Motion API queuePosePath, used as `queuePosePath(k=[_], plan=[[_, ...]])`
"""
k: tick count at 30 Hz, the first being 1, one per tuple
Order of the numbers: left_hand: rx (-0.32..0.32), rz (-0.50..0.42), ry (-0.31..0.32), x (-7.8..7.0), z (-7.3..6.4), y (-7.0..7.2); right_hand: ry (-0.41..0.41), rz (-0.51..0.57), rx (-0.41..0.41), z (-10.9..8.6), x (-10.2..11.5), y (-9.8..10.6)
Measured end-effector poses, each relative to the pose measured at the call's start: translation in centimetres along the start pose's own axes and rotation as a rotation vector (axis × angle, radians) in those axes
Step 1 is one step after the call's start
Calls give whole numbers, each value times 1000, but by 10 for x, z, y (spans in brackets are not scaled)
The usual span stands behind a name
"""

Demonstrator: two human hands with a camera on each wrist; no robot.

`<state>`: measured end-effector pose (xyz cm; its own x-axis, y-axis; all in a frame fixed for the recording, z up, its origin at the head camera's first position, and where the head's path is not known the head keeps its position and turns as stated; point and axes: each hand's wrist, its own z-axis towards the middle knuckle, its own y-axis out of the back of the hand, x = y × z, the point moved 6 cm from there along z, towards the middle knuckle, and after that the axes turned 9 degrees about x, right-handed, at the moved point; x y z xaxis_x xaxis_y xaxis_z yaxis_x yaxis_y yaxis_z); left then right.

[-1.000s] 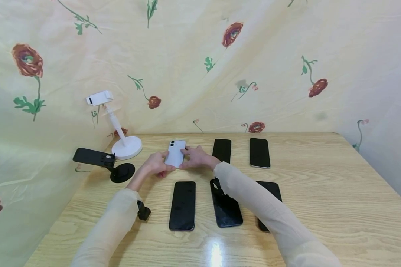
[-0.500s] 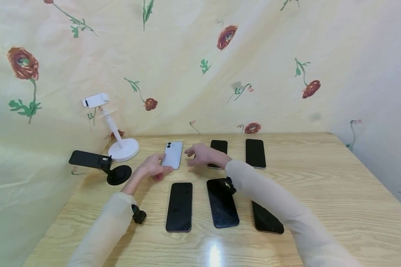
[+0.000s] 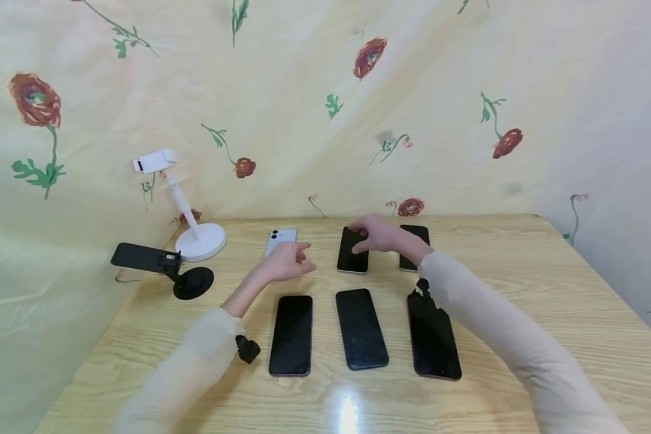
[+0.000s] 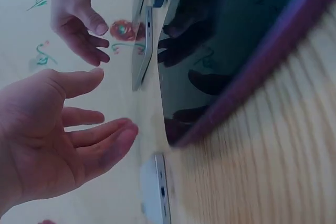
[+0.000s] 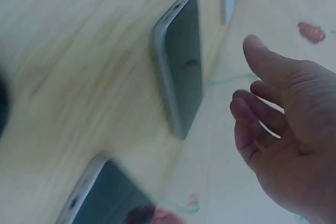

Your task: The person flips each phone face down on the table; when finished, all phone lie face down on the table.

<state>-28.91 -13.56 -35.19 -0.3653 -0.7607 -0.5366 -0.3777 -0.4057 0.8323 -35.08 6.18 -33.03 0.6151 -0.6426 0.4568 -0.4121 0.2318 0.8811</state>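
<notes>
My left hand (image 3: 286, 262) hovers in the middle-left of the head view, in front of a pale phone (image 3: 280, 237) lying camera side up, and hides its lower part. Its fingers are spread and hold nothing in the left wrist view. Above the black-screened phone (image 3: 352, 260) in the back row is my right hand (image 3: 380, 234), fingers loosely bent. The right wrist view shows a gap between this hand (image 5: 299, 119) and the phone (image 5: 184, 72). Another black-screened phone (image 3: 420, 232) lies to its right, partly hidden by the right wrist.
Three dark phones form a front row: a left one (image 3: 292, 336), a middle one (image 3: 361, 329) and a right one (image 3: 435, 340). A white phone stand (image 3: 201, 242) and a black phone stand (image 3: 194, 283) occupy the left. Flowered cloth (image 3: 282, 108) hangs behind the table (image 3: 521, 289).
Both hands have let go of the pale phone, the right one first. The right hand has moved right, over the neighbouring phone; the left hand has shifted slightly right. The pale phone stays lying there.
</notes>
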Motion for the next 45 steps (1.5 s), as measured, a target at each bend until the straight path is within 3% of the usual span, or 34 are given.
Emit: queuePosePath(k=[6,12,22,29,39,45], plan=[[72,43,-17,-7,28,-18,-121,-143,61,-9,-29,-8],[129,94,25,-16,49,-32,-239,-128,115,-15,-55,-16],[126,158,44,-28,70,-41,-328,-116,159,-13,-64,-20],[105,118,-2,-35,78,-45,-321,-151,174,-8,-67,-23],[64,136,9,-34,82,-48,-309,-102,157,-7,-66,-26],[65,142,0,-35,83,-48,-296,-134,145,-8,-70,-27]])
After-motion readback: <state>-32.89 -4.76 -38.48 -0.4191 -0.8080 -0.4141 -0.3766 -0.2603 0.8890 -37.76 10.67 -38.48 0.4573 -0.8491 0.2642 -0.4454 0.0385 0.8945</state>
